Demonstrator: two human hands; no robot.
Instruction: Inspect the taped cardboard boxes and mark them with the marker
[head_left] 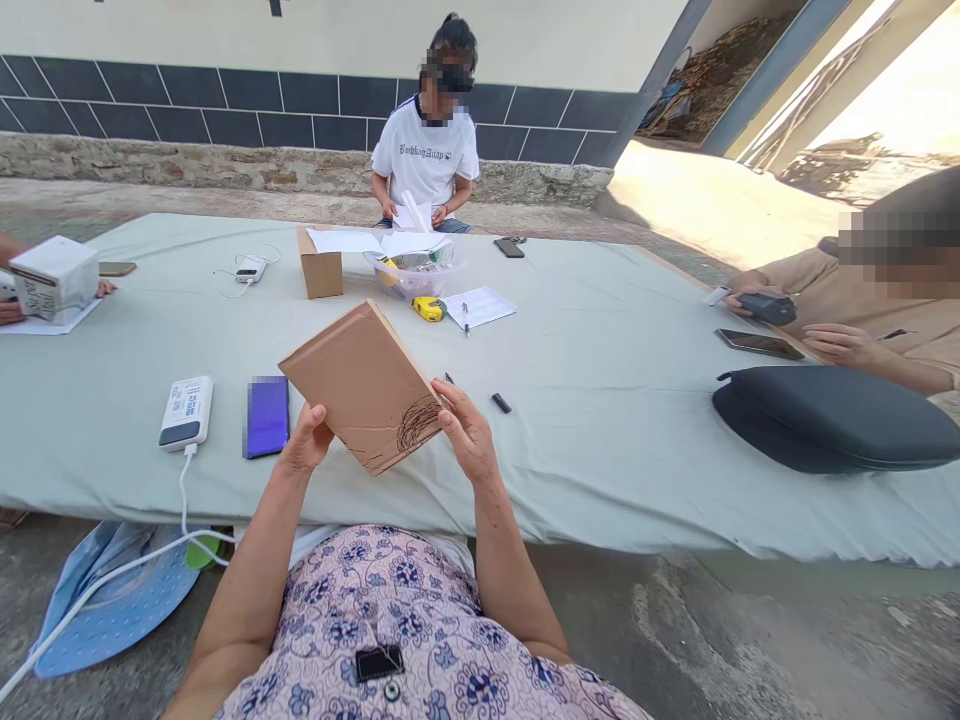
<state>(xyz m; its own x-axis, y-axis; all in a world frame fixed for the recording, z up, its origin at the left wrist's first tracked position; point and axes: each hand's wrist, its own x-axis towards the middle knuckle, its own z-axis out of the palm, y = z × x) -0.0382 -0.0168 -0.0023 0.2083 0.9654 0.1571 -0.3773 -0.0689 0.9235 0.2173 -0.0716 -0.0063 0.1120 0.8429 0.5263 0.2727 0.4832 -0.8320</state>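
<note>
A brown cardboard box [352, 385] is held up tilted above the near part of the table. My left hand [309, 438] grips its left lower edge, thumb on the near face. On the right side, my right hand [466, 430] has its fingers along the edge by a patch of dark scribbled lines. Beyond the right fingers a dark pen tip [449, 379] shows, the rest hidden. A small black cap-like piece [501, 403] lies right of that hand. Left of the box are a purple-screened phone [268, 417] and a white power bank [185, 412] with a cable.
Across the cloth-covered table [600, 400] stand a clear plastic basket [416, 275], a small cardboard box [321, 268], a yellow tape measure [429, 309] and paper with a pen [480, 306]. A black case [832, 418] lies at right. People sit opposite, left and right.
</note>
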